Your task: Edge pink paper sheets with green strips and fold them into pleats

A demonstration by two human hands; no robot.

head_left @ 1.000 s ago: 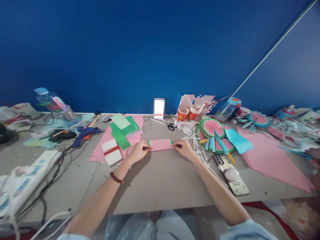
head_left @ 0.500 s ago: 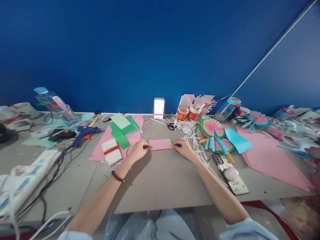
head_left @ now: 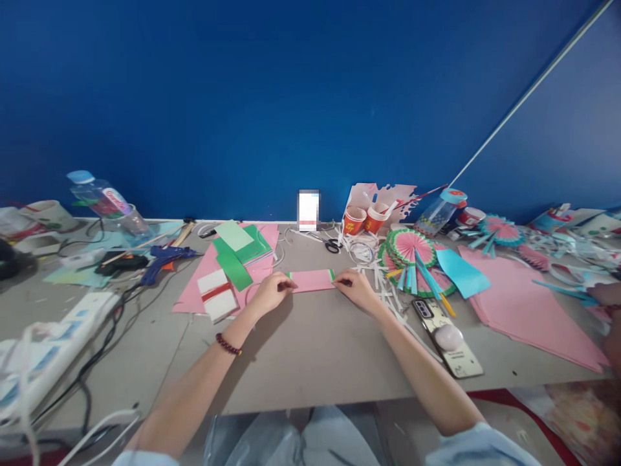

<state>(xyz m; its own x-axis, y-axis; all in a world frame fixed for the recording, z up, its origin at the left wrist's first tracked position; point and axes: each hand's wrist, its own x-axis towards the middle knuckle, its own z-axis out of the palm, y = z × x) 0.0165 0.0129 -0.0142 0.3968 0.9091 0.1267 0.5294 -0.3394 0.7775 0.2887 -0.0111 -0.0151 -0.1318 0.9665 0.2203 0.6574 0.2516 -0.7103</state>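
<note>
A pink paper strip with green ends lies flat on the grey table, in the middle. My left hand pinches its left end, fingers curled closed. At the strip's right end my right hand pinches the near corner. A bead bracelet sits on my left wrist. Both forearms reach forward from the table's near edge.
Left of the strip lie green and pink sheets, a red-banded white pad and a blue glue gun. Folded paper fans, a phone, paper cups, scissors and large pink sheets fill the right. Another person's hand shows at the far right.
My hands and the strip stay almost still. The other person's hand at the far right edge shifts slightly.
</note>
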